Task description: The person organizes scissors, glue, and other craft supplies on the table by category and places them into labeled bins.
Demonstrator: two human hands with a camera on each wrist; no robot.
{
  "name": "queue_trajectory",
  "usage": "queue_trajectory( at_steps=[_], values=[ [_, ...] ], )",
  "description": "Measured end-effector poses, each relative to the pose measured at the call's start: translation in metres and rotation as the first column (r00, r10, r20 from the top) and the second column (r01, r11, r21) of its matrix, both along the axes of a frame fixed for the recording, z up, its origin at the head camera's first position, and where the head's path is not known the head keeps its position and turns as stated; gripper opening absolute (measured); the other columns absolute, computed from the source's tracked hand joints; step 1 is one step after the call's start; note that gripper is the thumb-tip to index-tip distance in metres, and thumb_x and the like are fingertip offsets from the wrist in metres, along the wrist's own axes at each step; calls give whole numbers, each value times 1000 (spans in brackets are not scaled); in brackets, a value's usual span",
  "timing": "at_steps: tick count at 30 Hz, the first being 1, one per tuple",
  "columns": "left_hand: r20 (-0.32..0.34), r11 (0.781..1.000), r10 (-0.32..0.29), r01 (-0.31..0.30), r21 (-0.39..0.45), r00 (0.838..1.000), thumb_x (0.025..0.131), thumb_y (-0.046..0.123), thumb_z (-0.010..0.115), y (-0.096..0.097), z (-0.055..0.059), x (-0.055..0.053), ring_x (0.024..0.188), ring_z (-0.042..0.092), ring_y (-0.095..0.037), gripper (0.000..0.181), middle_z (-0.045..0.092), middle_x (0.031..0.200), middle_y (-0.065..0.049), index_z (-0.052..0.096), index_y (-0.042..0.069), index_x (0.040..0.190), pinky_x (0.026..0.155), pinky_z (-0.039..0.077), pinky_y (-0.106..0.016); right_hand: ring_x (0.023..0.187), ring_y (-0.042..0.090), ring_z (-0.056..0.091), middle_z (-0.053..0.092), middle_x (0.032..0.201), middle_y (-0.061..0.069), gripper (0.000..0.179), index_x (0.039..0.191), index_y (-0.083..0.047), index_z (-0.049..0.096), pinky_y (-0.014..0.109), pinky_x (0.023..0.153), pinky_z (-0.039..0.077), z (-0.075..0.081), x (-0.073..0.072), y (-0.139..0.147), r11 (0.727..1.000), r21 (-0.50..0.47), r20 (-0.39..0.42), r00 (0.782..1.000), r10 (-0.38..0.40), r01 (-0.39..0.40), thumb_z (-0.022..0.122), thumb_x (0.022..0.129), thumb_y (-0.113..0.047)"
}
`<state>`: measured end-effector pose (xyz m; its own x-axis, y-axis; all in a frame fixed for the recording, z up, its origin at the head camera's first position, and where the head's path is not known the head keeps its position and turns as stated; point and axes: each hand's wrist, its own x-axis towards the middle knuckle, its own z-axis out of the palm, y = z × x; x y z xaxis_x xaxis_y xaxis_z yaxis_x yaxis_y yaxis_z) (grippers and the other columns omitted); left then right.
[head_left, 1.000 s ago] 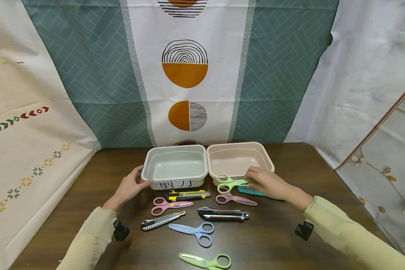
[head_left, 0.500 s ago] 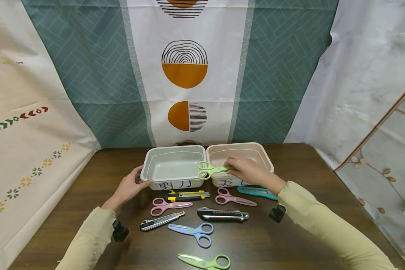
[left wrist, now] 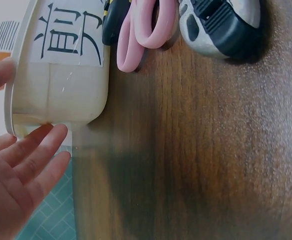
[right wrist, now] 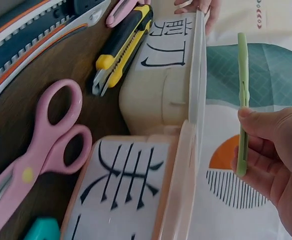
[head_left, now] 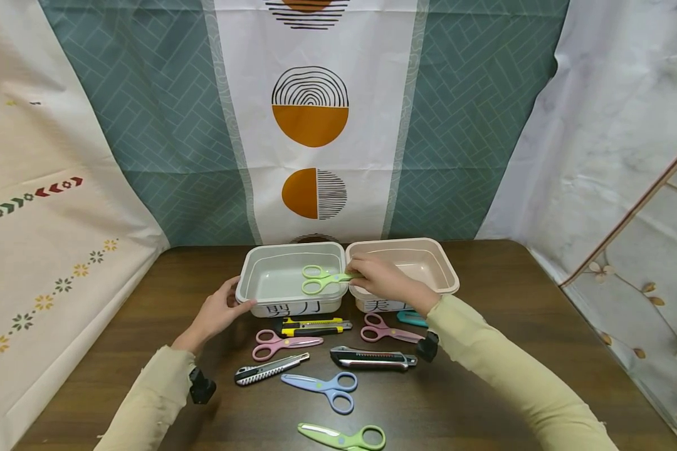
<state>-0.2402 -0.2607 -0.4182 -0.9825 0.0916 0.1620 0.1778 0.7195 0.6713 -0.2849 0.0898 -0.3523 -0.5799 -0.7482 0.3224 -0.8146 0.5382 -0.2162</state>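
Note:
My right hand [head_left: 378, 275] pinches a pair of green scissors [head_left: 321, 279] by the blade end, handle loops pointing left over the grey-green plastic box [head_left: 301, 307]. In the right wrist view the scissors [right wrist: 243, 90] appear edge-on between thumb and fingers, above the boxes' rims. My left hand [head_left: 217, 312] holds the left front corner of the grey-green box. In the left wrist view, the thumb lies at the rim and the fingertips [left wrist: 60, 131] touch the end wall. Beside it stands a pink-beige box [head_left: 446, 266], partly hidden behind my right hand. Both boxes carry labels with black characters.
On the table [head_left: 457, 401] lie a yellow-black box cutter [head_left: 313, 327], two pink scissors [head_left: 288, 342] [right wrist: 28, 150], a silver-black cutter [head_left: 271, 368], a large black cutter [head_left: 372, 358], blue scissors [head_left: 324, 387], green scissors [head_left: 344, 437] and a teal cutter [head_left: 412, 318].
My right hand has carried the green scissors left and up, from in front of the pink-beige box to over the grey-green one. My left hand has stayed at the box corner.

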Motion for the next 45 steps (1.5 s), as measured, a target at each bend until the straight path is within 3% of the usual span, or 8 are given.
queue_trajectory(
  at_steps=[21,32,45],
  values=[
    [6,1000,-4,4,-2,1000,84,32,63,1,3,2,94,60,-32,70,55,115,-27,31,-3,135,81,44,-48,86,15,56,57,96,6,19,103,-3,63,28,77,45,-4,-10,-41,1000,17,100,995,-22,21,61,87,-15],
    [10,1000,-3,3,4,1000,83,31,64,2,2,1,94,60,-32,70,55,115,-25,31,-2,135,82,44,-48,83,14,53,57,94,4,17,100,-6,64,27,74,44,-14,-12,-59,999,22,62,998,-24,23,60,88,-17],
    [24,1000,-2,2,-5,1000,84,33,63,0,3,0,94,60,-32,71,55,116,-25,31,-3,135,81,44,-47,84,14,56,58,95,3,17,99,-7,64,27,77,44,-27,-16,-74,998,13,97,994,-54,53,61,87,-18]
  ],
)
